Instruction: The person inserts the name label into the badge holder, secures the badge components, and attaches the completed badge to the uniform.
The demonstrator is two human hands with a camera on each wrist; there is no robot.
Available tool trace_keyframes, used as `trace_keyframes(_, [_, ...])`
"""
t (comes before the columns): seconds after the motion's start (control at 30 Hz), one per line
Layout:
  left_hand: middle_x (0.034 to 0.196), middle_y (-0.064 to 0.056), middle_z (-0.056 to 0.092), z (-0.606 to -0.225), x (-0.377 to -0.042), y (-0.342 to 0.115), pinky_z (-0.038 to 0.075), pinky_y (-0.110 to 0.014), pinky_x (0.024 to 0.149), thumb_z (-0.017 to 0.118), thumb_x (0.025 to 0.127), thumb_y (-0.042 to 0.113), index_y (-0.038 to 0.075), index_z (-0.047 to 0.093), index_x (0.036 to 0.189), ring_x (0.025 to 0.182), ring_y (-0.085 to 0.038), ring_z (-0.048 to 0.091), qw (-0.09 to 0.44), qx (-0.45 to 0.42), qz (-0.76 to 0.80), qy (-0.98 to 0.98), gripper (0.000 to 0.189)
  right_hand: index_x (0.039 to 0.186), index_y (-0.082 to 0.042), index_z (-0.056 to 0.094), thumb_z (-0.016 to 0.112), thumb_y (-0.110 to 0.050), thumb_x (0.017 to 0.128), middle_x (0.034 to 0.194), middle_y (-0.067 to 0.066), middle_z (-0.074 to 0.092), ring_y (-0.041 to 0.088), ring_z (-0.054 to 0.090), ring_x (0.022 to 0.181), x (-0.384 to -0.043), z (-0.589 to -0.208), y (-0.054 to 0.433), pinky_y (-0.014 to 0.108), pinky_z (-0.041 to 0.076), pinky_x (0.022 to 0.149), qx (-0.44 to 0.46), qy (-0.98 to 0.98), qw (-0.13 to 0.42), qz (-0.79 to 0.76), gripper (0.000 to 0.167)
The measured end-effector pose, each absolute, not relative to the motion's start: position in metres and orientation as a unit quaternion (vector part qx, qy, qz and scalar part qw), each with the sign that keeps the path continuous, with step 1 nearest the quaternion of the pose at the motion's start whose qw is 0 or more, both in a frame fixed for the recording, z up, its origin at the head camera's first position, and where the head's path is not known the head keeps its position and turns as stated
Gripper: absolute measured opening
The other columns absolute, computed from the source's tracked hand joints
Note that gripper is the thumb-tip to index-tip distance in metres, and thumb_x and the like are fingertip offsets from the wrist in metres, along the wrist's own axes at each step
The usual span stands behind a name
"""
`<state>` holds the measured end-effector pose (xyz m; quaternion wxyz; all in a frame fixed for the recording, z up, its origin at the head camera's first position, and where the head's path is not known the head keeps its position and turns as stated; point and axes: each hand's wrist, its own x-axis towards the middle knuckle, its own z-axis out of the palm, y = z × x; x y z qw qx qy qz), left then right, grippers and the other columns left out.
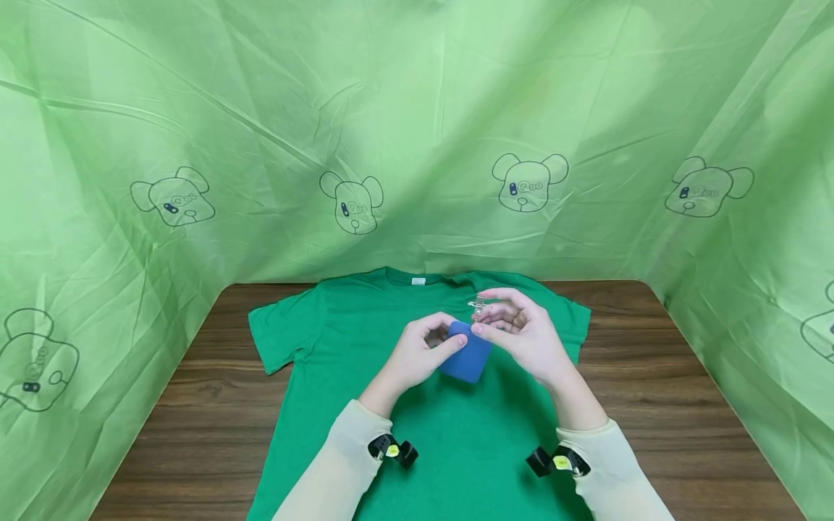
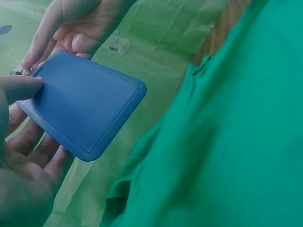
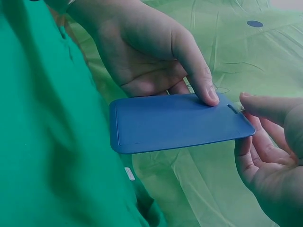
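A blue badge holder [image 1: 468, 365] is held up over a green T-shirt [image 1: 365, 347]. My left hand [image 1: 417, 353] pinches it, thumb on the flat face and fingers behind. At the holder's slotted end, my right hand [image 1: 524, 333] pinches a small badge clip [image 1: 478, 304] with shiny metal parts. The right wrist view shows the slot [image 3: 232, 109] in the badge holder [image 3: 175, 124], with the right thumb close beside it. Fingers mostly hide the clip there, so I cannot tell how far its strap passes through the slot. In the left wrist view the badge holder [image 2: 87, 106] appears tilted.
The T-shirt lies spread on a dark wooden table [image 1: 651, 376], its collar label [image 1: 418, 281] at the far side. Green fabric walls [image 1: 430, 108] with printed bear heads enclose the back and sides. Each wrist bears a black camera.
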<state>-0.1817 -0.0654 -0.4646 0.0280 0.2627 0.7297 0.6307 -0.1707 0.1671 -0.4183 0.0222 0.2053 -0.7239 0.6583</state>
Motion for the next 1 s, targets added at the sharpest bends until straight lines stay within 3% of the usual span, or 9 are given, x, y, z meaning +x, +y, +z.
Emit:
trace_keyframes(0.2, [0.108, -0.01, 0.075, -0.4665, -0.1828, -0.0649, 0.063, -0.033, 0.081, 0.072, 0.108, 0.016, 0.005, 0.075, 0.117, 0.089, -0.018, 0.072, 0.028, 0.263, 0.63, 0.73, 0.015, 0.141, 0.005, 0.063, 0.082, 0.004, 0.096, 0.112, 0.013, 0.079, 0.018, 0.076, 0.102, -0.1708, -0.4189, 0.1674, 0.028, 0.063, 0.09, 0.194, -0.731, 0.027, 0.654, 0.049])
trace_keyframes(1.0, [0.106, -0.01, 0.076, -0.47, -0.1834, -0.0632, 0.062, -0.032, 0.08, 0.073, 0.107, 0.016, 0.005, 0.075, 0.117, 0.088, -0.018, 0.071, 0.034, 0.258, 0.627, 0.734, 0.015, 0.133, 0.0, 0.069, 0.083, 0.003, 0.095, 0.11, 0.02, 0.079, 0.016, 0.077, 0.098, -0.1711, -0.4177, 0.1678, 0.027, 0.063, 0.087, 0.169, -0.747, 0.026, 0.643, 0.041])
